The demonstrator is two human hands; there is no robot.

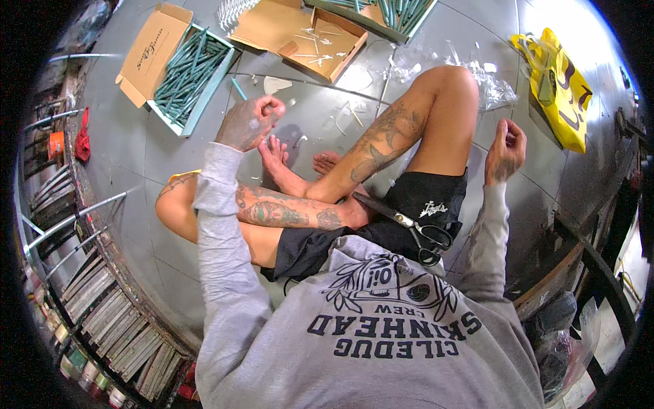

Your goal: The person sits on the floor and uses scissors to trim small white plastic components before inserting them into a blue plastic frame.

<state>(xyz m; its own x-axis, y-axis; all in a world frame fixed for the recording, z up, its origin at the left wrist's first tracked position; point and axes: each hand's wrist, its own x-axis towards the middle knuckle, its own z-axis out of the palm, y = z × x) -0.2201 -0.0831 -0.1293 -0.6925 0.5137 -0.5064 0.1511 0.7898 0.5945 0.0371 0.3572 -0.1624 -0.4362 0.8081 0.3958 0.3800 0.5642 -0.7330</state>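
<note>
My left hand (251, 124) is raised above the floor with its fingers curled closed; what lies inside them, if anything, is hidden. A short teal stick (238, 88) shows just past its knuckles; whether it touches the hand I cannot tell. Over on the right, my right hand (506, 151) hovers beyond my knee, fingers and thumb bent together, with no object visible in them. Large black-handled scissors (407, 221) lie across my lap, their blades pointing to the left. An open cardboard box (193, 82) full of teal sticks stands beyond my left hand.
A shallow brown box (352, 48) holds small white pieces, beside another box of teal sticks (407, 15). Clear plastic scraps (494, 91) litter the grey tiles. A yellow bag (560, 88) lies far right. Metal racks (75, 221) line the left; plastic bags (562, 341) sit lower right.
</note>
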